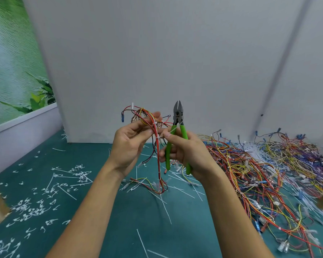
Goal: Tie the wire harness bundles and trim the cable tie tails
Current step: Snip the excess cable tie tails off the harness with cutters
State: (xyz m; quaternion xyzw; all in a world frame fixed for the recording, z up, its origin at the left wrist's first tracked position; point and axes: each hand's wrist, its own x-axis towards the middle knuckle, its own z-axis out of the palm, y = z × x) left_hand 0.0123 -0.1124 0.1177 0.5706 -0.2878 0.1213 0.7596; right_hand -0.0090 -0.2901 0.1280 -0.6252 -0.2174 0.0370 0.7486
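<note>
forearms (93, 211) enter from the near edge and meet above the green mat (110, 229). left hand (131, 144) grips the wire harness bundle (158, 151) near its upper end, fingers curled round the red and yellow wires. the bundle hangs down from that grip and its lower end reaches the mat. right hand (186, 151) holds two things. its lower fingers curl round the green handles of the cutters (177, 116), whose blades point up, slightly apart and clear of the bundle. its thumb and forefinger pinch the cable tie tail (172, 129), which runs left to the bundle just beside the left fingertips.

progress, as judged: at least two white ties (154, 124) sit on this bundle, one above the other. the pinched tail is not yet cut, so i judge this tie is being drawn tight, with trimming left to do. cut tails (32, 203) lie scattered on the near left of the mat, which suggests much trimming is already done. unused ties (165, 207) lie near centre. a large harness pile (259, 164) covers the right side. how much of it is already tied i cannot tell.
</note>
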